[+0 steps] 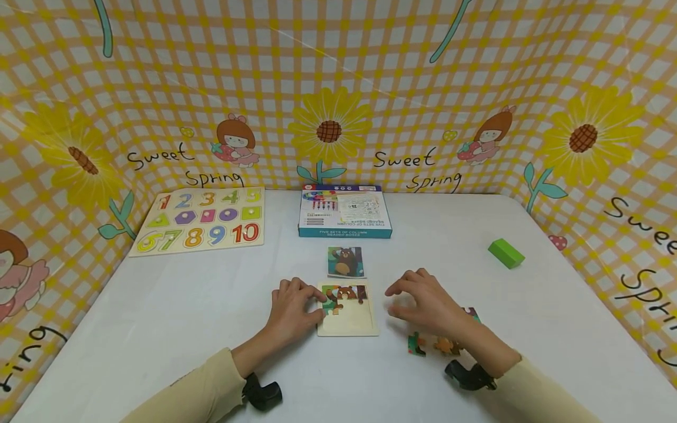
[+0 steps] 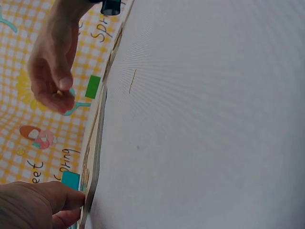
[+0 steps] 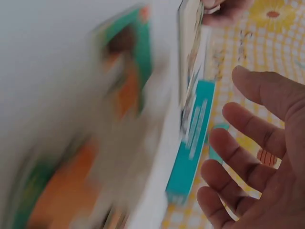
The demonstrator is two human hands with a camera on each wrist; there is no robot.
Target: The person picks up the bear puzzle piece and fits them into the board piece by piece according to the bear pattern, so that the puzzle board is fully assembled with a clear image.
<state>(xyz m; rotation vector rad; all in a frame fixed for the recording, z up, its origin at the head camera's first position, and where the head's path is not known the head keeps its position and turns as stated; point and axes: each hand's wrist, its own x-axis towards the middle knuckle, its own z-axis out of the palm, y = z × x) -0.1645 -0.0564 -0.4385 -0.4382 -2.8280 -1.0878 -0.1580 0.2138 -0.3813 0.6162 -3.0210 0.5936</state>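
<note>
A small wooden puzzle board [image 1: 354,322] lies in front of me, bear pieces [image 1: 346,292] fitted along its top and upper left. The left hand [image 1: 292,308] holds the board's left edge between thumb and fingers; in the left wrist view the fingertips [image 2: 74,200] are right at that edge. Just right of the board hovers the right hand [image 1: 425,302], fingers apart and loosely bent, nothing in them. Below the right forearm lie loose puzzle pieces, one green [image 1: 416,344] and one orange-brown [image 1: 446,345]. Another dark piece [image 1: 469,314] is partly hidden by that arm.
Behind the board lies a bear picture card [image 1: 346,262], then a flat teal-edged box [image 1: 345,214]. At the back left is a wooden number board [image 1: 198,222]. A green block [image 1: 506,253] sits far right. Patterned cloth [image 1: 338,76] rises around the table.
</note>
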